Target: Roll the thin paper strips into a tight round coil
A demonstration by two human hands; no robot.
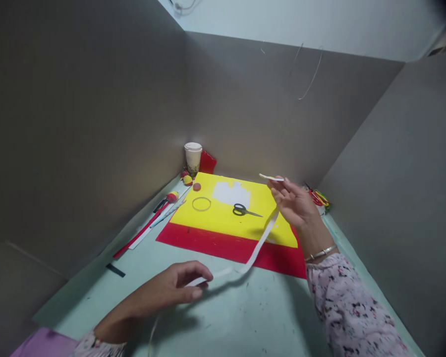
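Observation:
A long, narrow white strip [262, 240] sags between my two hands above the table. My left hand [182, 283], at the lower middle, pinches one part of it between thumb and fingers. Higher up on the right, my right hand [293, 201] has its fingers curled round the other part, and a short end sticks out past the fingertips to the left. Beyond the strip lie black scissors [247, 211] on a yellow sheet [188, 218], pointing right. Beside them is a white patch [225, 193]. A thin ring [193, 207] rests to the left.
Under the yellow sheet lies a red sheet [204, 243]. A lidded paper cup [193, 157] stands in the back left corner, near red and yellow balls [172, 197]. Red and white strips [143, 233] lie along the left edge. Colored-handled tools [319, 198] sit at right. Grey partitions enclose the table.

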